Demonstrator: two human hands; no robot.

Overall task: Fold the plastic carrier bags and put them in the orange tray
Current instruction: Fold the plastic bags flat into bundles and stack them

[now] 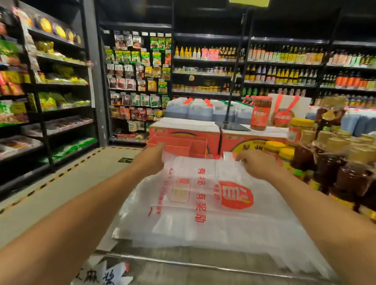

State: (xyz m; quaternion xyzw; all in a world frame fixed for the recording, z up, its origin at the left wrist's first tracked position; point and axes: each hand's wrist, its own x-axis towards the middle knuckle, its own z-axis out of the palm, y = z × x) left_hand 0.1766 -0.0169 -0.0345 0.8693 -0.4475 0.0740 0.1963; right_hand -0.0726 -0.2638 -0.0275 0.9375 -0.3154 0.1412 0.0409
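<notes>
A stack of flat plastic carrier bags (203,215) lies on the table (202,262), near the person. The right hand (259,164) curls its fingers (241,159) over the stack's far edge. The left hand (153,156) is at the far left corner, but it is blurred and its fingers' hold cannot be told. The orange tray (178,144) stands just beyond the bags. Jars (331,168) crowd the right.
</notes>
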